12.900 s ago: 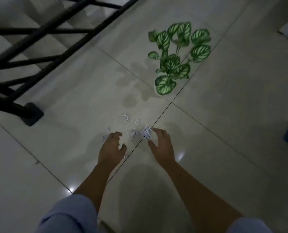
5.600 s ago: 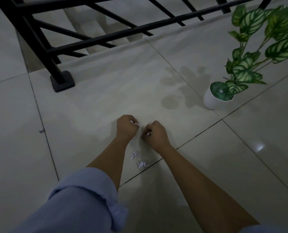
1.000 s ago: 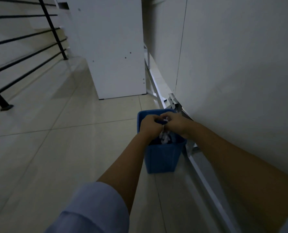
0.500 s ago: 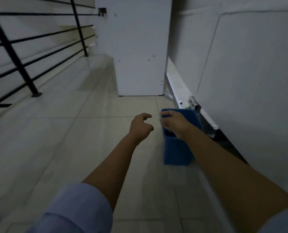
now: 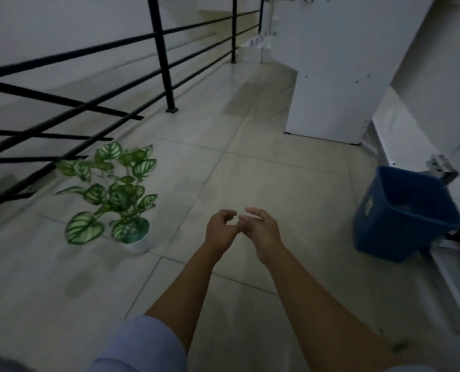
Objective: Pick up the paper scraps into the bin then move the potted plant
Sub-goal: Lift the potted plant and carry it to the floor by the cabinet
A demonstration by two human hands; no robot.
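Here, the potted plant (image 5: pixel 110 197) in its white pot stands on the tiled floor (image 5: pixel 263 170) at my left by the black railing (image 5: pixel 164 63). My left hand (image 5: pixel 221 230) and right hand (image 5: pixel 261 226) hover together, fingers loosely curled, empty. The blue bin (image 5: pixel 400 213) sits far right.

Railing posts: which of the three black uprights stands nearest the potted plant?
The thick post bolted to the floor behind the potted plant; the other two stand further back.

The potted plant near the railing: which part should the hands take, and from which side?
Grip the small white pot, probably from its right side with both hands low. The potted plant leans leaves up and leftward, toward the black railing; thin stems would likely bend.
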